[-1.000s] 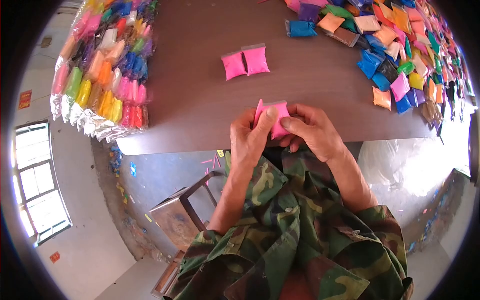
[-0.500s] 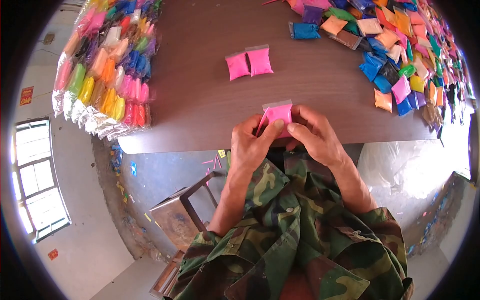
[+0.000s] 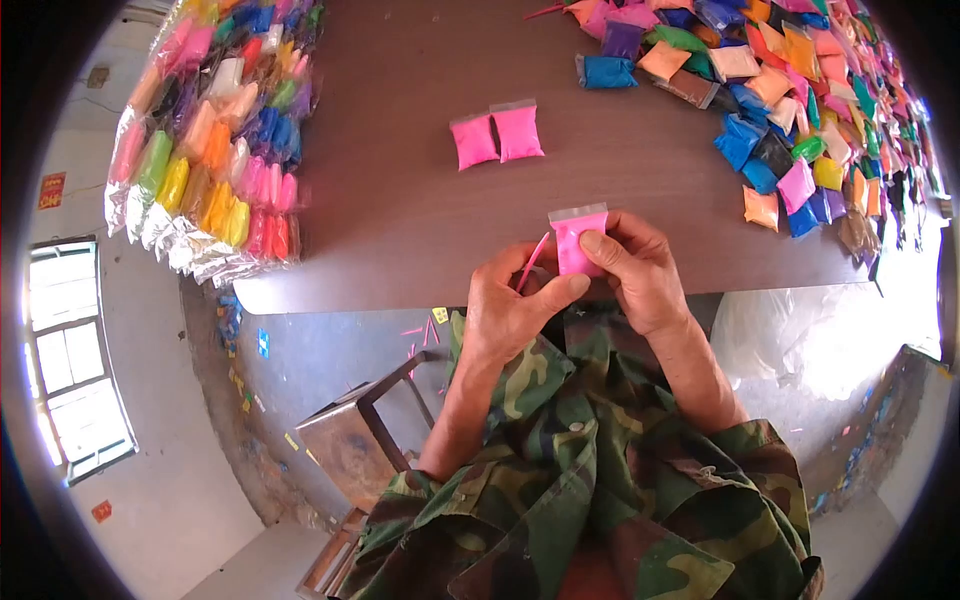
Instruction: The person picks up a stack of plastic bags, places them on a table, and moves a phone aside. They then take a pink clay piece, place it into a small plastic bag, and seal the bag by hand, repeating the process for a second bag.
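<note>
A small clear bag of pink clay (image 3: 577, 242) is upright over the table's front edge, its transparent top strip uppermost. My right hand (image 3: 640, 270) grips it, thumb across the front and fingers behind. To its left, my left hand (image 3: 515, 305) is closed around a thin pink strip (image 3: 533, 262) that sticks up past the fingers. The left thumb tip points at the lower corner of the bag. Farther up the table, two similar pink bags (image 3: 516, 132) lie side by side.
A stack of clear packs with multicoloured clay (image 3: 205, 150) stands along the left of the brown table (image 3: 390, 220). Many small coloured bags (image 3: 770, 130) are heaped at the right. Below the table edge on the left is a stool (image 3: 360, 430), with pink strips scattered on the floor.
The pink bag has moved slightly right with my right hand. My left thumb has come off its front and slid down to the lower edge; the strip now stands apart from the bag.
</note>
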A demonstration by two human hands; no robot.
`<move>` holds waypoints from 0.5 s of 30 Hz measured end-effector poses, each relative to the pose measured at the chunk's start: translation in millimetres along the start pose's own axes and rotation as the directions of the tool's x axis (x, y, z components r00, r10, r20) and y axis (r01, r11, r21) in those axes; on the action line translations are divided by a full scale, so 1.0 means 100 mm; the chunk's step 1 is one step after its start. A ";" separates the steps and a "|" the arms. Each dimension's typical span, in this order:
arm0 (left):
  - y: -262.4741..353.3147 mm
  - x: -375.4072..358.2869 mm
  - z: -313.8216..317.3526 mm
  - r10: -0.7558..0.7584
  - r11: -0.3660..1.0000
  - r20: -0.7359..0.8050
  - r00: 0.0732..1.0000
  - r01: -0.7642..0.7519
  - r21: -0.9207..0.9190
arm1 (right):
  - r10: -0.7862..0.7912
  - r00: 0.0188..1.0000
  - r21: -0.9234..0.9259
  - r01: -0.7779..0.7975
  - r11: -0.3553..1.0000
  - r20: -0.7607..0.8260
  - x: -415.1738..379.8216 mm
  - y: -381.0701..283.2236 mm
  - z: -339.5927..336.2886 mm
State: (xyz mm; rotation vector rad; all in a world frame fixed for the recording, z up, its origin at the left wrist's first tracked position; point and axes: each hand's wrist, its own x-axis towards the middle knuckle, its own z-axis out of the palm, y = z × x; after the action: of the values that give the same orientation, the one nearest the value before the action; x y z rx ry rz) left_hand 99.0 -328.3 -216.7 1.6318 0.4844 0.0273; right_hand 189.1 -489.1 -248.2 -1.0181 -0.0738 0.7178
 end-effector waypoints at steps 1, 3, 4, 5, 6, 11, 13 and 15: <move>0.00 0.00 0.01 -0.004 1.000 -0.020 1.000 0.004 0.022 | -0.022 1.000 -0.016 0.022 1.000 0.000 0.00 0.05 -0.01; -0.01 0.01 0.05 0.007 1.000 -0.058 0.998 -0.007 -0.010 | -0.058 0.998 -0.013 0.058 0.998 -0.007 -0.01 0.10 0.00; -0.05 0.01 0.09 0.020 0.998 -0.076 0.997 -0.025 -0.063 | -0.073 0.997 0.006 0.073 0.997 -0.014 -0.01 0.12 0.01; -0.07 0.01 0.10 0.033 0.992 -0.095 0.995 -0.043 -0.114 | -0.088 0.996 0.026 0.089 0.996 -0.021 0.00 0.13 0.02; -0.06 0.01 0.10 0.036 0.995 -0.096 0.995 -0.045 -0.090 | -0.102 0.994 0.030 0.103 0.994 -0.026 0.00 0.15 0.04; 0.04 -0.02 0.05 0.046 0.995 -0.116 0.992 -0.035 0.090 | -0.087 0.996 -0.058 0.088 0.994 0.013 -0.02 0.10 0.06; -0.03 -0.04 0.09 0.046 0.997 -0.102 0.994 -0.052 -0.058 | 0.011 0.999 -0.125 -0.006 0.992 0.038 -0.06 0.00 0.02; -0.06 -0.06 0.06 0.081 0.992 -0.091 0.993 -0.089 -0.093 | 0.053 0.998 -0.155 -0.046 0.987 0.042 -0.06 -0.04 0.04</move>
State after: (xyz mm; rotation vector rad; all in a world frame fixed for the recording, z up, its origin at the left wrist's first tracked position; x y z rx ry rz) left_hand 93.9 -335.4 -222.2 1.5600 0.4727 0.1833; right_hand 185.2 -491.0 -241.3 -1.1547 -0.1459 0.7904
